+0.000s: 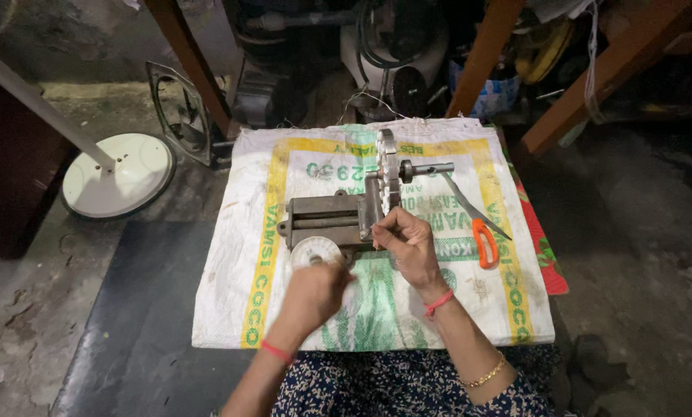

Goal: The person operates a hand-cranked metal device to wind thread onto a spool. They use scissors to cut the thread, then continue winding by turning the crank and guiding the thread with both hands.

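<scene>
A grey metal hand-cranked winding machine (330, 218) with a white toothed wheel (387, 170) and a round white dial (316, 251) sits on a white woven sack (268, 309) spread on the floor. My left hand (312, 297) is closed around a small handle by the dial at the machine's near side. My right hand (409, 243) pinches something thin right beside the toothed wheel; what it pinches is too small to make out. Both wrists wear red thread bands, and a gold bracelet is on the right forearm.
Orange-handled scissors (481, 232) lie on the sack to the right of the machine. A white round fan base (122, 185) with its pole stands at left, a metal frame (177, 112) behind it. Wooden legs (481, 54) and cluttered machine parts (396, 46) fill the back.
</scene>
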